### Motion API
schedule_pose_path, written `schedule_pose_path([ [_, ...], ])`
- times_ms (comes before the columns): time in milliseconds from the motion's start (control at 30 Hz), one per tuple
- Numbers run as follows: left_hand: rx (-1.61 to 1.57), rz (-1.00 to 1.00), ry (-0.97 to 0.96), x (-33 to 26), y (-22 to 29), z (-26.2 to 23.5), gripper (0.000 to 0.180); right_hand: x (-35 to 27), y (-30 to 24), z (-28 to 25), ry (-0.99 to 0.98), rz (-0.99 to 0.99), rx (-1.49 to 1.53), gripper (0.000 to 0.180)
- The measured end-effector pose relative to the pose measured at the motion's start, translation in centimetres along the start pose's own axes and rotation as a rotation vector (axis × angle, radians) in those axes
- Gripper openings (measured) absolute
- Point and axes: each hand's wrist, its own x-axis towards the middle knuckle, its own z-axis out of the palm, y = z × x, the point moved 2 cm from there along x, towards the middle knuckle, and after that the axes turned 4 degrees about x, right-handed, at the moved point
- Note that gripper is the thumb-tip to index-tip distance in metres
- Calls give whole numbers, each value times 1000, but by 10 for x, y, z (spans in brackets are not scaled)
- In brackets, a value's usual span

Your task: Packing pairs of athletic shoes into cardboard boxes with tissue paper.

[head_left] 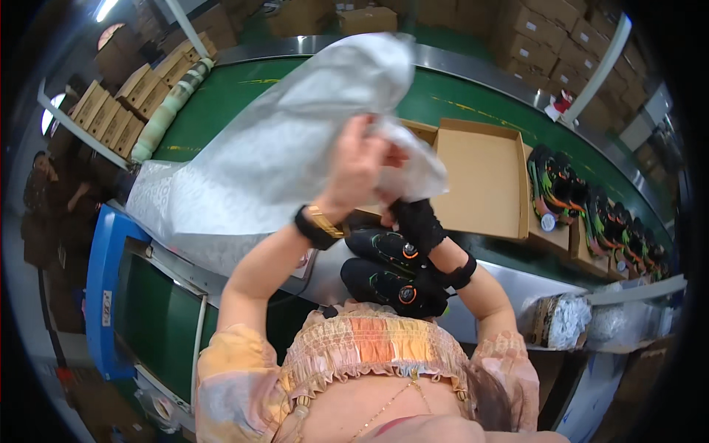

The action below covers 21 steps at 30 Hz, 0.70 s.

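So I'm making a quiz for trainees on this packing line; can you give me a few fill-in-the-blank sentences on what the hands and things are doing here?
1. Both hands hold up a sheet of white ____ paper.
2. The right hand wears a ____ fingerless glove.
3. The shoes below the left hand are mostly ____.
4. The open box on the green belt is made of ____.

Missing words: tissue; black; black; cardboard

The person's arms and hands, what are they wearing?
The left hand is bare, with a black band and a gold-coloured bracelet or watch side by side at the wrist. The right hand wears a black lace-like fingerless glove, with a black band lower on that forearm. Short ruffled sleeves in pastel orange and pink tie-dye cover the shoulders.
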Motion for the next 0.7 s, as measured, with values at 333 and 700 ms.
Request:
schedule_pose_path([
  [333,1452,298,-217,-14,-118,-47,49,-27,-8,-271,1077,-189,412,22],
  [700,1035,-753,236,-17,-242,-202,89,-160,-30,-386,1587,-221,121,28],
])
